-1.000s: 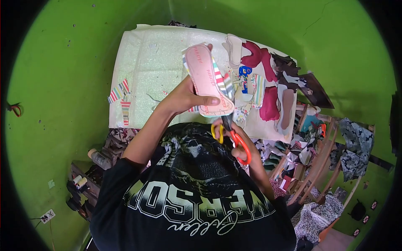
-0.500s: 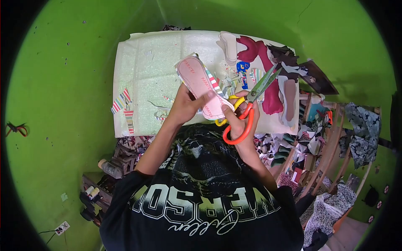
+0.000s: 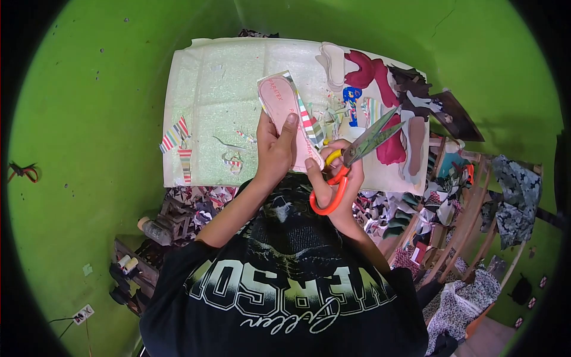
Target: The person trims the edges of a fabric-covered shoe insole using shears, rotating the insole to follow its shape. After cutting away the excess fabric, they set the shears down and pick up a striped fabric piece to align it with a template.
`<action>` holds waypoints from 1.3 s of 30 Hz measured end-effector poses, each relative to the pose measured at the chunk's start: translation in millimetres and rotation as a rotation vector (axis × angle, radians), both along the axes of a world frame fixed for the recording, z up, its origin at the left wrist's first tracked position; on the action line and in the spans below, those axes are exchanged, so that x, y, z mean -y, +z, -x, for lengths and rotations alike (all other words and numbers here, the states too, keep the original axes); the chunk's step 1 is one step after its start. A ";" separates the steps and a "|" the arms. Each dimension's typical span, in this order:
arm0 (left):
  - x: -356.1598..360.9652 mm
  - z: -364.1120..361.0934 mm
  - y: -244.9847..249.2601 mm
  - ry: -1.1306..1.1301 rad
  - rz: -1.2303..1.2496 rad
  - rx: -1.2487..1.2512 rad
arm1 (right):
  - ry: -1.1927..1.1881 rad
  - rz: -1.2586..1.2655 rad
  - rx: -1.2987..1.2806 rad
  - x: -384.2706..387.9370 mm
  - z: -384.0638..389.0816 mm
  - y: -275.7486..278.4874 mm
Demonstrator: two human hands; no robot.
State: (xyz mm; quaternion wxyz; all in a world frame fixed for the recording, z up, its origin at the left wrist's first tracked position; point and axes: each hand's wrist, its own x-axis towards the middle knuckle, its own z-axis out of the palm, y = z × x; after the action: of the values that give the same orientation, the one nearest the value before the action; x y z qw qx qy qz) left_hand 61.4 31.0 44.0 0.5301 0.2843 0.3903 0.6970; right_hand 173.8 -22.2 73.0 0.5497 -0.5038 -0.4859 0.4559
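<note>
Green wall point(image 3: 89, 125): surrounding; pale-covered table point(image 3: 205, 101) beneath and beyond both hands.
Pink piece point(image 3: 279, 105): sole-shaped, printed PARATEX, lifted off the table between left hand point(image 3: 276, 152) and right hand point(image 3: 338, 178), printed face up.
Long axis: slanting; far end ahead of left hand, near end down beside right thumb.
Striped cloth point(image 3: 307, 119): under pink piece, projecting past the edge on right hand's side and at the far end.
Left hand: gripping pink piece along the left edge, thumb flat on top, fingers mostly hidden.
Right hand: closed around scissors point(image 3: 364, 144), thumb over near end of pink piece, apparently touching; exact finger placement in the loops, cannot tell.
Nearer hand: left to the middle of pink piece, right to the near end.
Scissors: orange and yellow handles in right palm; blades slightly parted, aimed ahead and rightward, well apart from striped cloth.
Small offcuts point(image 3: 232, 162): on table, just left of left hand.
Striped scraps point(image 3: 176, 134): farther left of left hand.
Blue scrap point(image 3: 352, 95): ahead of right hand.
Maroon pieces point(image 3: 391, 146): right of right hand, more ahead.
Brown sole shape point(image 3: 416, 140): farther right, beyond scissors tips.
Wooden rack point(image 3: 461, 223): well right of right hand, loaded with cloth.
</note>
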 end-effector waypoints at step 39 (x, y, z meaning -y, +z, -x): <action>-1.2 2.9 35.1 -0.192 0.029 0.092 | 0.506 0.161 0.352 4.0 -27.9 16.3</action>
State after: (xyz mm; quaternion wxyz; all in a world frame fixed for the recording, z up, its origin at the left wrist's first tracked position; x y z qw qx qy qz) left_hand 58.5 32.3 79.1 0.6160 0.2801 0.3466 0.6496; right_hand 201.8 -26.1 89.3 0.2849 -0.4801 -0.6459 0.5207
